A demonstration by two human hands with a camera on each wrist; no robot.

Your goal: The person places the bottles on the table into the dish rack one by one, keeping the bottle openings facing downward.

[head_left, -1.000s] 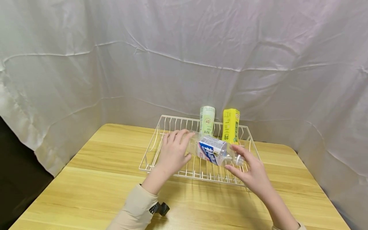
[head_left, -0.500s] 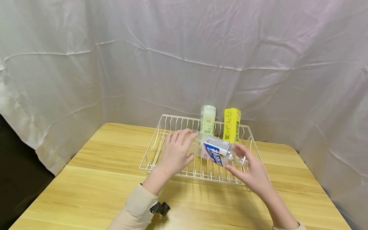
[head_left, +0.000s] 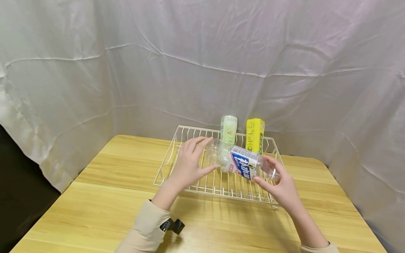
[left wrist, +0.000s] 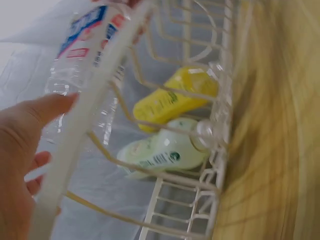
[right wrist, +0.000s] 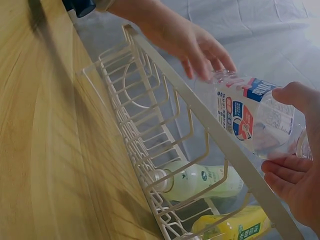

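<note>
A clear plastic bottle [head_left: 244, 163] with a blue, white and pink label lies sideways in the air over the white wire rack [head_left: 164, 158]. My right hand [head_left: 284, 188] holds it around the neck end, thumb on the near side and fingers behind. At its base my left hand [head_left: 188, 165] has thumb and fingers spread apart, fingertips right at the bottle's edge. Behind it, a pale green bottle [head_left: 229, 129] and a yellow bottle [head_left: 254, 135] stand neck down in the rack; the left wrist view shows the green bottle's neck [left wrist: 204, 134] between the wires.
The rack stands on a wooden table [head_left: 104, 211], its wire dividers rising in rows. Grey cloth [head_left: 202, 70] hangs behind and at both sides. A black device [head_left: 172, 225] is strapped at my left wrist.
The clear bottle has shifted right with my right hand. My left hand's thumb and fingers have spread wider and drawn back from the bottle's base.
</note>
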